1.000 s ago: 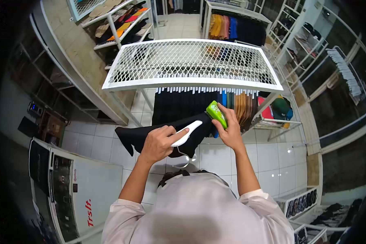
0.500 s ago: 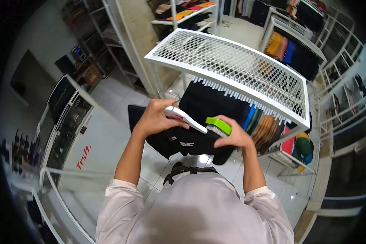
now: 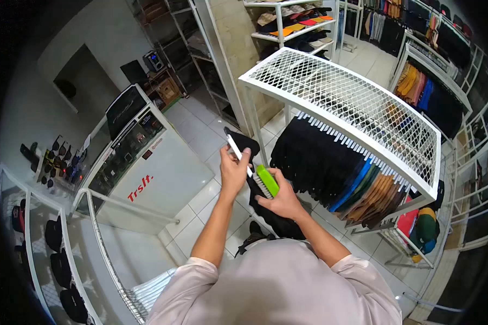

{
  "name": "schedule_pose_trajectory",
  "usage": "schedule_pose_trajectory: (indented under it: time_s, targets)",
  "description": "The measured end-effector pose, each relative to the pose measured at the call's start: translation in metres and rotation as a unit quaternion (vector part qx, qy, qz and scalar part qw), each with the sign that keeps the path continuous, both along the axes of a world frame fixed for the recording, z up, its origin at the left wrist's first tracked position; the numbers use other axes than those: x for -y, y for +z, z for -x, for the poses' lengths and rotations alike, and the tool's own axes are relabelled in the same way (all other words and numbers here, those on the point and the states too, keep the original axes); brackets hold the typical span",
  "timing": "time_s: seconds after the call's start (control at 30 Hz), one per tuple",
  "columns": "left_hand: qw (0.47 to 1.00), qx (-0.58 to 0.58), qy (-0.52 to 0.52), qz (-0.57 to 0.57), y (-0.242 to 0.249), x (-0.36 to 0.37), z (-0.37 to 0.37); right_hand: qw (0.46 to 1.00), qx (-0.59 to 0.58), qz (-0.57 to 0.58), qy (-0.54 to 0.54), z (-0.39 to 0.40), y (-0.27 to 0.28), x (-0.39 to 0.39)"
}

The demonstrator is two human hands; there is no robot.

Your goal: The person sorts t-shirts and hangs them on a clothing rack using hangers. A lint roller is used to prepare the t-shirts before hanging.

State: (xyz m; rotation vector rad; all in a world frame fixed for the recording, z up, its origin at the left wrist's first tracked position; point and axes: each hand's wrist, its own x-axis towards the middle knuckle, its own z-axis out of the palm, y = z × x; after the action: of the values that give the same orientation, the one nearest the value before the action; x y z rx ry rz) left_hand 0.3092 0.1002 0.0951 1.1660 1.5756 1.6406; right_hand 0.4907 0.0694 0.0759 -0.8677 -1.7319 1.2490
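Note:
A white hanger with a black garment on it is gripped in my left hand, near the middle of the view. Beside it my right hand holds a green brush, its pale bristles facing the hanger and garment. The garment hangs down below both hands, seen nearly edge-on, and its lower part is partly hidden by my right hand and forearm.
Right of my hands stands a white mesh-topped rack full of hanging clothes. A white counter is at the left, with a cap rack at the lower left. Shelves of caps stand behind.
The view has swung left, so the rack sits farther right. The hanger and garment have turned from broadside to nearly edge-on, and the brush is now more upright.

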Motion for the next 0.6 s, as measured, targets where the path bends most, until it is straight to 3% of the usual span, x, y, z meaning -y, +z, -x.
schedule_pose_trajectory:
  time_s: [0.17,0.3,0.37,0.43,0.5,0.57,0.6]
  targets:
    - [0.987,-0.11,-0.003,0.113,0.036,0.025,0.05,0.999,0.015,-0.037,-0.033,0.012,0.013,-0.012]
    - [0.983,-0.144,0.025,0.109,0.057,0.032,0.054,0.984,-0.028,-0.15,-0.091,0.025,0.018,-0.045]
    - [0.986,-0.134,0.026,0.092,0.071,0.035,0.042,0.95,0.005,-0.279,-0.137,0.031,0.027,-0.058]
    - [0.992,-0.099,-0.003,0.083,0.08,0.037,0.04,0.95,0.015,-0.278,-0.139,0.029,0.016,-0.079]
    - [0.991,-0.074,-0.003,0.115,0.086,0.04,0.055,0.915,0.07,-0.292,-0.27,0.018,-0.006,-0.105]
    - [0.989,-0.092,0.01,0.111,0.089,0.044,0.07,0.902,0.136,-0.094,-0.398,0.002,-0.015,-0.119]
    - [0.988,-0.082,0.028,0.125,0.089,0.048,0.074,0.896,0.12,-0.096,-0.416,-0.013,-0.021,-0.121]
